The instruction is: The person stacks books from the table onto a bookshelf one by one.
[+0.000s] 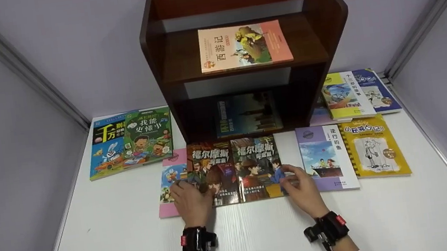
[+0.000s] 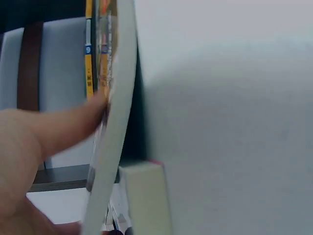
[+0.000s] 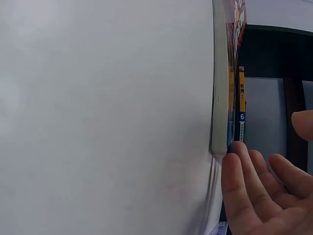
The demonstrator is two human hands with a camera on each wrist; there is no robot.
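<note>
Two dark detective books lie side by side on the white table (image 1: 264,241) in front of a brown shelf (image 1: 155,65). My left hand (image 1: 190,199) rests on the lower left corner of the left book (image 1: 212,170), which partly overlaps a pink book (image 1: 168,184). In the left wrist view, one straight finger of the left hand (image 2: 44,142) touches a book's edge (image 2: 115,122). My right hand (image 1: 296,183) touches the lower right corner of the right book (image 1: 257,166). The right wrist view shows the right hand (image 3: 254,191) with relaxed fingers against that book's edge (image 3: 221,98).
A purple-and-white book (image 1: 326,155) and a yellow book (image 1: 375,148) lie to the right. Green (image 1: 149,135) and blue (image 1: 107,147) books sit at the back left, and more books (image 1: 347,94) at the back right. The shelf holds an orange book (image 1: 243,45) above and a dark one (image 1: 248,113) below.
</note>
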